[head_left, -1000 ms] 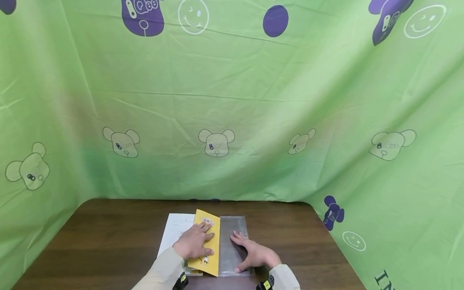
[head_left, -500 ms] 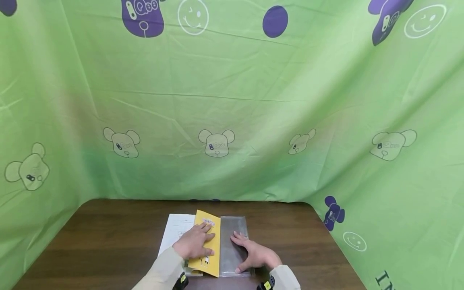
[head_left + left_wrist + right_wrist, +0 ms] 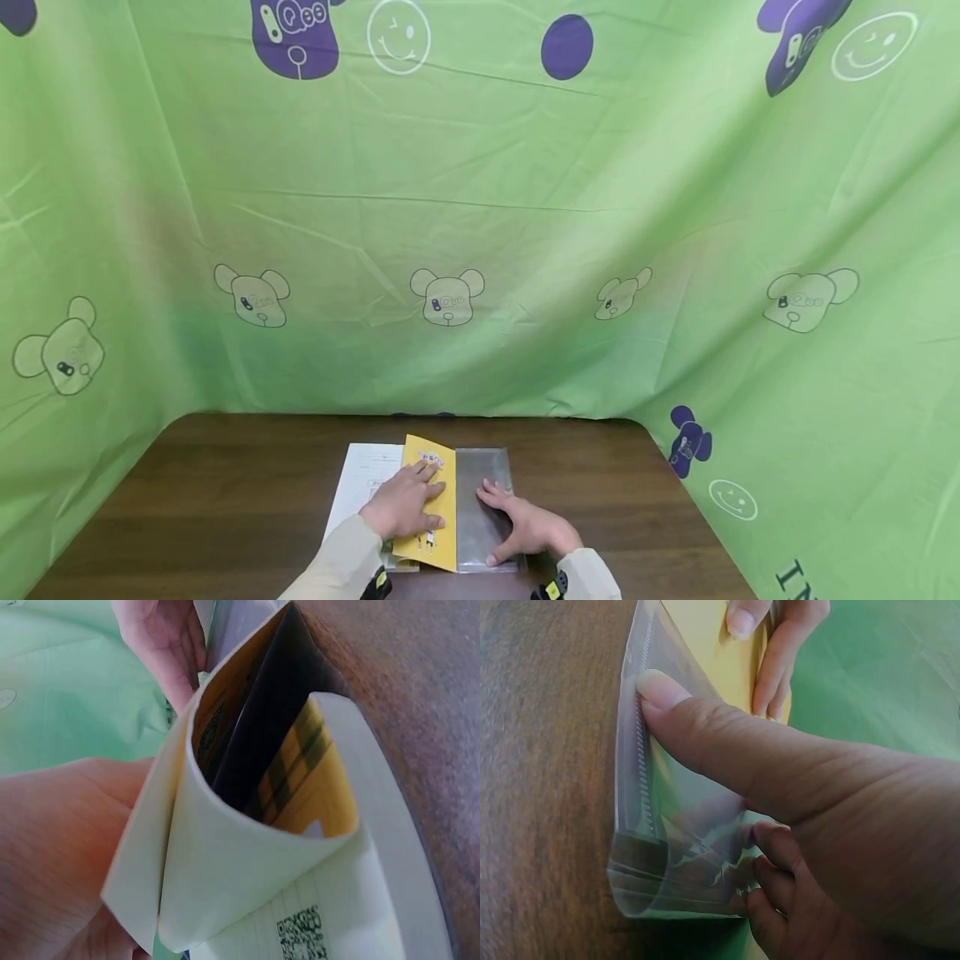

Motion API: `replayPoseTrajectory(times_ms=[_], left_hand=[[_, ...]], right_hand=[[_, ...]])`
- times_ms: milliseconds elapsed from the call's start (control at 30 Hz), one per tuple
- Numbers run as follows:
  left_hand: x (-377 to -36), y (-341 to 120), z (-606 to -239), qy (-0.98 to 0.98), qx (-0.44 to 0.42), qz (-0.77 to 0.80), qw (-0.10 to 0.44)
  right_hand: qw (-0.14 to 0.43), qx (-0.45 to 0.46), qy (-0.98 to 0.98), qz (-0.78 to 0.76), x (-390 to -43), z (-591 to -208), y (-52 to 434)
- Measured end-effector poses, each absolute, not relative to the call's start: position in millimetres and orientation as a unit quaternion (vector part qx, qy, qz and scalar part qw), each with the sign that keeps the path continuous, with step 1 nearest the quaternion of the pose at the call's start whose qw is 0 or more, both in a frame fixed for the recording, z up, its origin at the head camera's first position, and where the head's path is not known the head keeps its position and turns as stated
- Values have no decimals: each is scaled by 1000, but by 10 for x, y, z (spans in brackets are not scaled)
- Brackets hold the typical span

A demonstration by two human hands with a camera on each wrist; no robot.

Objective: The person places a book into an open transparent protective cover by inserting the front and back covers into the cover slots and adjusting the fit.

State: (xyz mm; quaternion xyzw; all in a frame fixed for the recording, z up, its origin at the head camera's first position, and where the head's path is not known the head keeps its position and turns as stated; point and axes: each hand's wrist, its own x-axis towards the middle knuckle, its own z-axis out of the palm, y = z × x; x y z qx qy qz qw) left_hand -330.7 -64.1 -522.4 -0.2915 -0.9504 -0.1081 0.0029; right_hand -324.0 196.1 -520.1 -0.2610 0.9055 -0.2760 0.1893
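Near the table's [image 3: 225, 492] front edge, the flat left hand [image 3: 402, 502] should keep pressing the yellow booklet [image 3: 433, 533] while the relaxed right hand [image 3: 525, 525] holds the clear sleeve [image 3: 480, 467] flat.

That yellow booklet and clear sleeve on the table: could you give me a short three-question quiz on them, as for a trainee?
1. True or false: the left hand rests flat on the yellow booklet.
2. Which hand presses the clear plastic sleeve?
A. left
B. right
C. neither
3. Fill in: the sleeve lies on a dark ____ table.

Key: 1 true. 2 B, the right hand; its thumb lies on the sleeve's edge. 3 wooden.
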Motion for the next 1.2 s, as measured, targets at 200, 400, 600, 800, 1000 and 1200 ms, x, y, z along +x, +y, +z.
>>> replayPoseTrajectory(times_ms=[200, 400, 600, 800, 1000, 1200], left_hand=[[-3297, -617, -5181, -948, -292, -125, -15], [-3322, -612, -5219, -947, -294, -131, -14], [-3334, -612, -5267, -946, -299, -126, -3], [-3296, -583, -5237, -947, -293, -130, -5], [-3288, -550, -5243, -947, -295, -128, 5], [-3274, -533, -5228, -941, -303, -150, 5]], right_hand=[[188, -262, 905, -277, -3250, -5218, 1968], [186, -264, 906, -274, -3256, -5230, 1972], [195, -258, 904, -281, -3262, -5232, 1980], [200, -285, 889, -296, -3453, -5551, 2120], [190, -294, 888, -300, -3684, -5926, 2248], [186, -306, 889, -286, -3617, -5789, 2207]])
